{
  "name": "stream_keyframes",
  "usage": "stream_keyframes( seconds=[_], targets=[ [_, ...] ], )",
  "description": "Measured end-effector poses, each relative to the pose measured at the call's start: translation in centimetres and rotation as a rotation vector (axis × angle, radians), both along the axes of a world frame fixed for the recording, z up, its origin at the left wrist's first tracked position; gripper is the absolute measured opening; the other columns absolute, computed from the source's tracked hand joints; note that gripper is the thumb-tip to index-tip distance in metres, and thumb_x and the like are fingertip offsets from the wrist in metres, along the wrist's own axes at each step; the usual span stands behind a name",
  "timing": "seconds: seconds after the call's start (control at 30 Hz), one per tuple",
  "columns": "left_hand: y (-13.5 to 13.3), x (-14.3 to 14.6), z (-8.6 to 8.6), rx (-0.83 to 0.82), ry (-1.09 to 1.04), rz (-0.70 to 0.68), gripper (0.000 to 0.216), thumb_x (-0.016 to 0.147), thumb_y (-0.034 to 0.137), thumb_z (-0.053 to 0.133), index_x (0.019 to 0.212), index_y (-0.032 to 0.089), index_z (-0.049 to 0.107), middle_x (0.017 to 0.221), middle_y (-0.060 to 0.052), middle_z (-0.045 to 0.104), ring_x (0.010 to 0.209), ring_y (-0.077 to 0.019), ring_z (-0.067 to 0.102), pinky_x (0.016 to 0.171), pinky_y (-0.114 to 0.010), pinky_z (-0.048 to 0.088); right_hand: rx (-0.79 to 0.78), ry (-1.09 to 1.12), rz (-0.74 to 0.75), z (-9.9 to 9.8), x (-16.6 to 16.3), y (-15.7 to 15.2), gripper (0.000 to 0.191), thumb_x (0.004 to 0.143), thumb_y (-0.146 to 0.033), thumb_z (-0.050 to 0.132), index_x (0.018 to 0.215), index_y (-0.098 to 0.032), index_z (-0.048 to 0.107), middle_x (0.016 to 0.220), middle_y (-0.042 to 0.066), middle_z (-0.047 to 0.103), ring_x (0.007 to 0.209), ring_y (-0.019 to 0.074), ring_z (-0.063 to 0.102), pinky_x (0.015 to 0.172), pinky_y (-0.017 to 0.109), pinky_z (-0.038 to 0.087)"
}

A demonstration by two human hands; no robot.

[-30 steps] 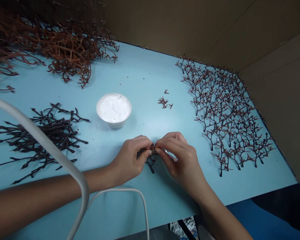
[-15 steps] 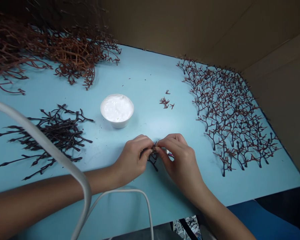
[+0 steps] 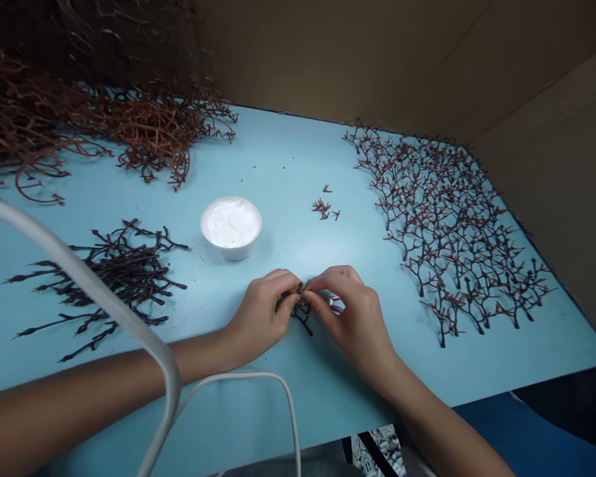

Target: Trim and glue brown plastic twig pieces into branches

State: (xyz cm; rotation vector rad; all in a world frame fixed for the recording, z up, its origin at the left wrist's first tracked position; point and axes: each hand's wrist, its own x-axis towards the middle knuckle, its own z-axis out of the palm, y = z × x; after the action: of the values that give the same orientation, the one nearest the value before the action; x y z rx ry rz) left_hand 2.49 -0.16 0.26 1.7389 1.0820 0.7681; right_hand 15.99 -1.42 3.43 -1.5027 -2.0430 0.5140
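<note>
My left hand (image 3: 265,308) is closed, its thumb and forefinger pinching a small dark branched twig (image 3: 305,324) just above the table. From the other side, my right hand (image 3: 352,305) pinches at the same twig's upper end, fingertips almost meeting the left ones. A thin shiny object with a purple glint (image 3: 334,303) shows under my right fingers; its kind I cannot make out. Behind my hands stands a small white cup (image 3: 234,253) filled with a white paste (image 3: 231,224). A few tiny reddish forked tips (image 3: 322,208) lie to its right.
On the left lies a pile of dark twigs (image 3: 124,268), with a tangle of reddish-brown branches (image 3: 149,126) behind it. Rows of assembled branching twigs (image 3: 437,205) cover the right side of the light-blue table (image 3: 248,424). A white curved tube (image 3: 129,321) crosses the left foreground.
The view has shifted slightly. Both hands stay together at the twig, fingertips moving only a little; nothing has been put down or picked up.
</note>
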Motion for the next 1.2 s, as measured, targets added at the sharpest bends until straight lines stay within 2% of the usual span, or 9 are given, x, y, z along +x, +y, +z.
stream_keyframes(
  seconds=[0.2,0.4,0.6,0.73,0.87,1.07,1.2],
  targets=[
    [0.2,-0.1,-0.4,-0.058,-0.104,0.021,0.015,0.073,0.011,0.040,0.059,0.017,0.040,0.064,0.000,0.047,0.062,-0.0125,0.044,0.057,-0.024,0.036,-0.067,0.110,0.031,0.2,0.6,0.3,0.011,0.070,-0.009,0.056,0.075,-0.018,0.060,0.067,0.002,0.062,0.072,0.0161,0.051,0.056,0.026,0.044],
    [0.2,0.0,-0.5,-0.058,-0.107,0.005,0.015,0.072,0.011,0.040,0.058,0.017,0.039,0.064,-0.001,0.048,0.061,-0.0126,0.045,0.055,-0.024,0.036,0.000,0.116,0.070,0.0,0.7,0.3,0.012,0.070,-0.008,0.055,0.072,-0.018,0.063,0.063,0.001,0.062,0.069,0.0145,0.051,0.056,0.024,0.044],
    [0.0,0.0,-0.2,0.103,-0.019,0.026,0.017,0.072,0.008,0.038,0.058,0.018,0.039,0.062,-0.001,0.049,0.059,-0.0125,0.044,0.054,-0.023,0.036,0.024,0.129,0.057,-0.1,0.4,0.3,0.011,0.069,-0.007,0.055,0.069,-0.016,0.062,0.060,0.003,0.061,0.066,0.0144,0.051,0.054,0.024,0.044],
    [-0.2,0.0,-0.1,0.243,0.006,0.021,0.019,0.073,0.005,0.035,0.060,0.018,0.039,0.061,-0.001,0.048,0.059,-0.0122,0.043,0.053,-0.022,0.036,-0.034,0.154,0.052,-0.3,0.4,0.3,0.012,0.069,-0.007,0.055,0.066,-0.017,0.062,0.060,0.003,0.061,0.064,0.0145,0.051,0.053,0.025,0.043],
    [-0.4,0.0,-0.3,0.304,0.016,0.009,0.020,0.074,0.005,0.034,0.060,0.018,0.039,0.062,-0.001,0.048,0.059,-0.0121,0.043,0.052,-0.022,0.036,-0.108,0.170,0.036,-0.5,0.2,0.4,0.012,0.068,-0.008,0.055,0.065,-0.016,0.062,0.059,0.003,0.061,0.064,0.0146,0.052,0.053,0.024,0.043],
    [0.1,0.1,-0.3,0.202,0.010,0.025,0.017,0.074,0.007,0.037,0.060,0.017,0.039,0.063,-0.001,0.048,0.059,-0.0120,0.044,0.055,-0.023,0.036,-0.195,0.199,-0.017,0.6,0.6,0.9,0.011,0.069,-0.014,0.054,0.071,-0.017,0.064,0.065,0.003,0.064,0.066,0.0143,0.056,0.055,0.024,0.043],
    [0.3,-0.1,-0.3,0.073,-0.026,0.041,0.016,0.074,0.010,0.040,0.060,0.018,0.038,0.066,-0.001,0.049,0.065,-0.0134,0.047,0.060,-0.025,0.037,-0.097,0.191,-0.117,1.2,2.1,1.3,0.019,0.073,-0.022,0.049,0.086,-0.019,0.062,0.069,0.003,0.065,0.067,0.0147,0.057,0.054,0.024,0.042]
  ],
)
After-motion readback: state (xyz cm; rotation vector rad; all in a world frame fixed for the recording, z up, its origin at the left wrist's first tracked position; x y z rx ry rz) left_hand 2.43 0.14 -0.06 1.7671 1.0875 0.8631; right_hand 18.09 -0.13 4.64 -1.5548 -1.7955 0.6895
